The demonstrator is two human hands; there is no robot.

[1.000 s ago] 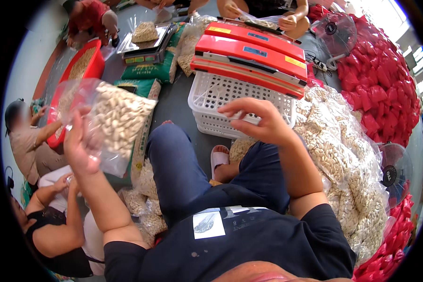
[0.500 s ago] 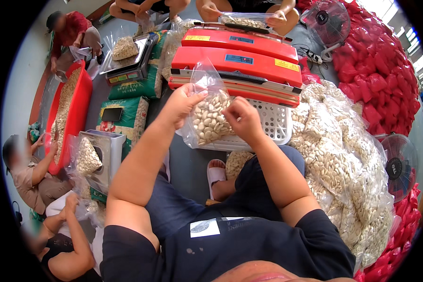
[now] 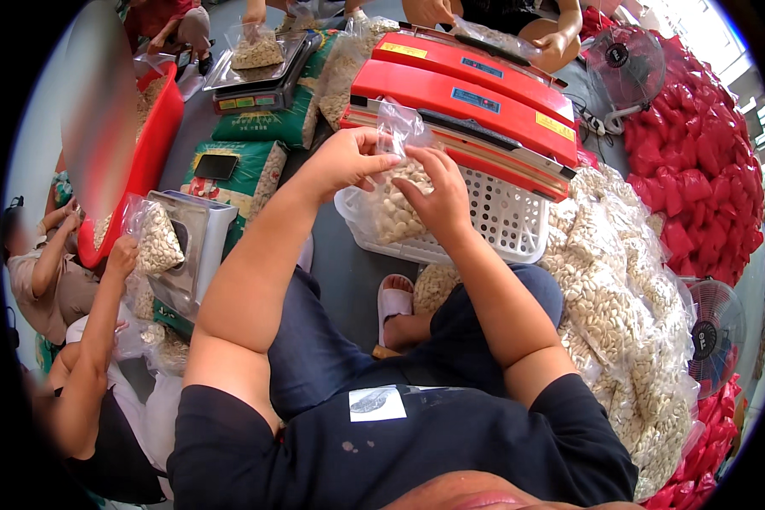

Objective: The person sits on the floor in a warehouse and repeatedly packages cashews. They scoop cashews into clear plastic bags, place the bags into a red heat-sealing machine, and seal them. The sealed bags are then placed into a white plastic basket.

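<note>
A clear plastic bag of white pumpkin seeds (image 3: 398,216) hangs upright in front of me, above the near side of a white perforated basket (image 3: 495,212). Its upper part is pinched between the thumb and fingers of my left hand (image 3: 353,163). My right hand (image 3: 440,191) grips the bag's upper right side with bent fingers, its thumb lower against the plastic. Just beyond my hands stands the nearer red bag sealer (image 3: 459,106), resting over the basket's far side.
Another red sealer (image 3: 476,66) stands behind. At right lie a heap of bagged seeds (image 3: 612,323), red packets (image 3: 684,178) and fans (image 3: 625,64). At left are scales (image 3: 174,285), green sacks (image 3: 238,170), a red tub (image 3: 157,161) and co-workers, one hand (image 3: 123,255) at a seed bag.
My right hand has moved up from beside the seeds to the bag's upper part. My left hand keeps its pinch. A co-worker's hand has reached the bag on the left scale. The view has shifted.
</note>
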